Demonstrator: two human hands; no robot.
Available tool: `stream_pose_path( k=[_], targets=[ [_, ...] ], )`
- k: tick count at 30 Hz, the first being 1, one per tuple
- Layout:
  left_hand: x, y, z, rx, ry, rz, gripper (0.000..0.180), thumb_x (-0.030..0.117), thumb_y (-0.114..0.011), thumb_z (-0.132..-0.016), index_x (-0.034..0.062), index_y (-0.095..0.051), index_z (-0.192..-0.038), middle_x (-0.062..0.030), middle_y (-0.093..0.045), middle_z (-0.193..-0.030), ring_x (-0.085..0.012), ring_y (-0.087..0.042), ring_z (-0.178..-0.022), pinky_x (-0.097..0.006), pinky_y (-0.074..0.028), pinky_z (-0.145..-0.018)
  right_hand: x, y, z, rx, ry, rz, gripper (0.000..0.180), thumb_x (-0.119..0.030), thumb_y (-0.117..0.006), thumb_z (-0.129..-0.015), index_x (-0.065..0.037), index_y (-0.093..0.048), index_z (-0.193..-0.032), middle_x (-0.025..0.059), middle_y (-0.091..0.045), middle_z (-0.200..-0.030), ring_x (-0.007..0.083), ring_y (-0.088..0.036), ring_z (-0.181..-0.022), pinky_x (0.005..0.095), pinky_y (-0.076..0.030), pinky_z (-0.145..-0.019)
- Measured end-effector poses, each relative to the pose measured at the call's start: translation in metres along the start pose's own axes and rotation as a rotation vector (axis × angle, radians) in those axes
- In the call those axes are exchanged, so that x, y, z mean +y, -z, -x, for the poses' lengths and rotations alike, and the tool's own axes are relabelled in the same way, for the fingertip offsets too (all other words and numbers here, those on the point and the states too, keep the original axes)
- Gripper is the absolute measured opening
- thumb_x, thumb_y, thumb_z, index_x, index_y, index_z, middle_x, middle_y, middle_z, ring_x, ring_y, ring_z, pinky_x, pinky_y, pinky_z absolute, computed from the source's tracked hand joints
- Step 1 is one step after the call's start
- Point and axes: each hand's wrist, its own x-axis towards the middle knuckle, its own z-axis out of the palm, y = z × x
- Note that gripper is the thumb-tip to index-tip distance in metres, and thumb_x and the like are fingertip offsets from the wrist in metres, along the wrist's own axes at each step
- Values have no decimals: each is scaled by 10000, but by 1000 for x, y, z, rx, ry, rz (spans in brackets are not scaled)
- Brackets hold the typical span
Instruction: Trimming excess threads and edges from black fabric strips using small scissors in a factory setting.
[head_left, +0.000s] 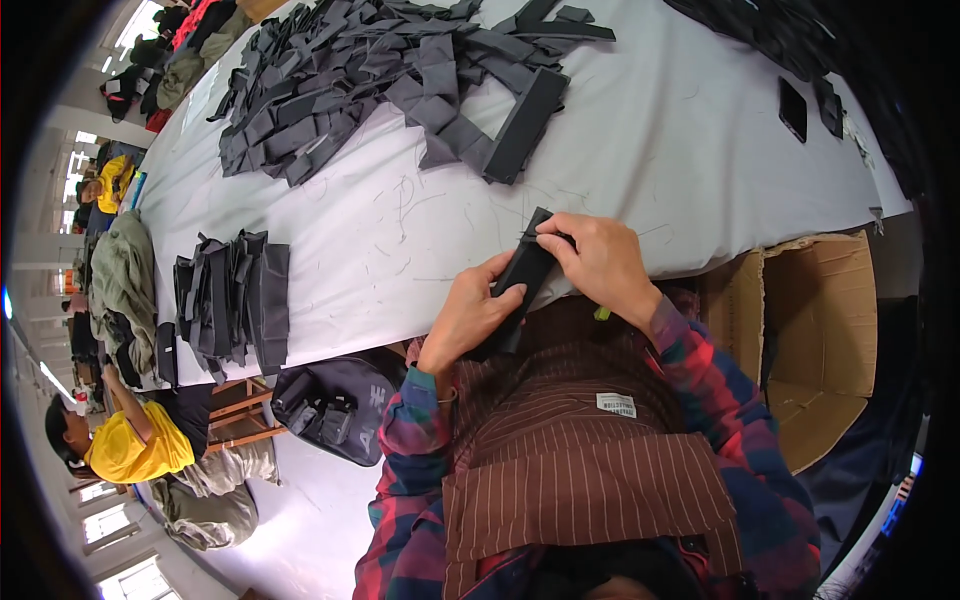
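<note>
A long, flat strip of dark fabric (pixel 529 262) is held slanting over the table's near edge, in front of my apron. My left hand (pixel 472 310) grips it from the side, thumb lying across its face. Fingers of my right hand (pixel 600 258) pinch its upper end. Just beyond, on the white cloth, lies a long black bundle (pixel 525 125) at the edge of a loose heap of dark fabric pieces (pixel 350 85). Over to the left stands a row of similar dark pieces (pixel 230 302), packed side by side.
Loose threads lie on the white-covered table (pixel 370 285). An open cardboard box (pixel 820 330) is at my right, and a phone (pixel 792 110) lies far right. Below the left edge are a bag (pixel 360 385) holding dark pieces and a wooden stool (pixel 238 412). A person in yellow (pixel 140 445) sits beyond.
</note>
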Motion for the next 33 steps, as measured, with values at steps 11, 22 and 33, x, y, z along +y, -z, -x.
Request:
stream_pose_path(
  k=[11, 22, 33],
  targets=[
    [2, 0, 4, -25, 114, 254, 336, 93, -599, -872, -37, -590, -1182, -53, -645, -809, -100, -611, -626, -243, -498, -561, 9, -11, 15, 130, 229, -7, 106, -147, -668, -792, -89, -669, -881, 65, -643, -769, 270, -601, -709, 368, -435, -638],
    [1, 6, 14, -63, 154, 366, 388, 91, -576, -887, -28, -546, -1255, -60, -649, -877, -110, -625, -645, -224, -504, -581, 11, -3, 22, -30, 276, -283, 112, -99, -666, -797, -69, -686, -903, 70, -660, -788, 213, -615, -715, 316, -443, -713],
    [-6, 42, 35, -169, -106, 946, 418, 74, -567, -904, -40, -501, -1301, -31, -643, -868, -83, -630, -731, -182, -514, -671, -4, 5, 19, -354, -338, -1059, 195, -135, -637, -904, -18, -636, -1060, -29, -597, -899, 49, -557, -795, 216, -481, -755]
  ],
)
